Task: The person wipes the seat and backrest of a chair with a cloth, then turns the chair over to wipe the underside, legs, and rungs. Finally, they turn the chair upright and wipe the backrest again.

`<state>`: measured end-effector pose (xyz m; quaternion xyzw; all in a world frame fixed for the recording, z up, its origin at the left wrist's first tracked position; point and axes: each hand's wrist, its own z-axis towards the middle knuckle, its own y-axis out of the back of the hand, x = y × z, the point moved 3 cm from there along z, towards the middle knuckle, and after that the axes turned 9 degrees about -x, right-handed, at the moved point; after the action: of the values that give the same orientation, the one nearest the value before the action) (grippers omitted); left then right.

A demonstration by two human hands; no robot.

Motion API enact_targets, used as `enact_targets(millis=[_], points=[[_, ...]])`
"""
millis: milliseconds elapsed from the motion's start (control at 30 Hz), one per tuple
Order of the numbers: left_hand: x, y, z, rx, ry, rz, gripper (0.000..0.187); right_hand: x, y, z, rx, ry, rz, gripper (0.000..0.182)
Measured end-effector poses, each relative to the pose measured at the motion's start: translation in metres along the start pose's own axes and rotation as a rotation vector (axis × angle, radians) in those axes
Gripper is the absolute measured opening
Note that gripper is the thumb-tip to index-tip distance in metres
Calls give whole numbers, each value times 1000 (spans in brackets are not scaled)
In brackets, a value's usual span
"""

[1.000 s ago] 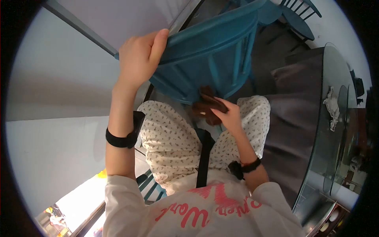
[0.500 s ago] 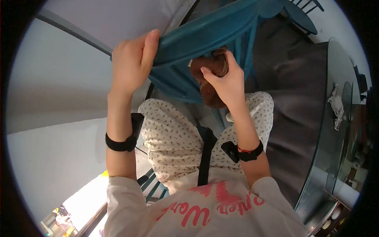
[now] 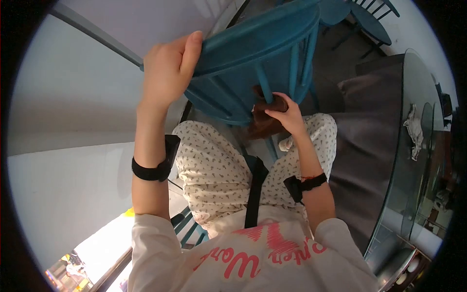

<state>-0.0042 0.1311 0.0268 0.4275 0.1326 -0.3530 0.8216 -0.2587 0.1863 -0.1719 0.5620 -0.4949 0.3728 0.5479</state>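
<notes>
A blue chair stands in front of my knees, its curved top rail towards me. My left hand is closed around the left end of that rail, thumb on top. Lower down, my right hand grips a brown cloth against one of the back spindles, above the seat. Part of the cloth shows on the far side of the spindle, and its lower end hangs near the seat edge. The fingertips of my right hand are partly hidden by the cloth.
A glass-topped table with a dark cloth stands on the right, a crumpled pale cloth on it. Another blue chair is at the upper right. A pale wall runs along the left.
My right hand and the brown cloth have moved down, from just under the top rail to lower on a spindle. The left hand still holds the rail, shifted slightly.
</notes>
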Motion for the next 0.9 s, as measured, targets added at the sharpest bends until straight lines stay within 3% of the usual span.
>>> enact_targets(millis=[100, 300, 467, 533, 700, 767, 900], points=[[1, 0, 0, -38, -66, 21, 46, 31, 2, 7, 60, 282, -69, 45], [-2, 4, 1, -46, -35, 27, 46, 141, -14, 8, -89, 415, -53, 42], [11, 3, 3, -48, -15, 42, 47, 118, -33, 13, -159, 335, 30, 41], [15, 1, 5, -32, -13, 48, 47, 104, -35, 9, -308, 441, -71, 40], [14, 0, 7, -38, -24, 31, 47, 54, -28, 0, -325, 401, -237, 43], [10, 1, 6, -40, -18, 22, 47, 27, -24, -4, -312, 286, -383, 45], [0, -2, 2, -56, -70, -10, 47, 5, -19, -12, -309, 249, -415, 47]])
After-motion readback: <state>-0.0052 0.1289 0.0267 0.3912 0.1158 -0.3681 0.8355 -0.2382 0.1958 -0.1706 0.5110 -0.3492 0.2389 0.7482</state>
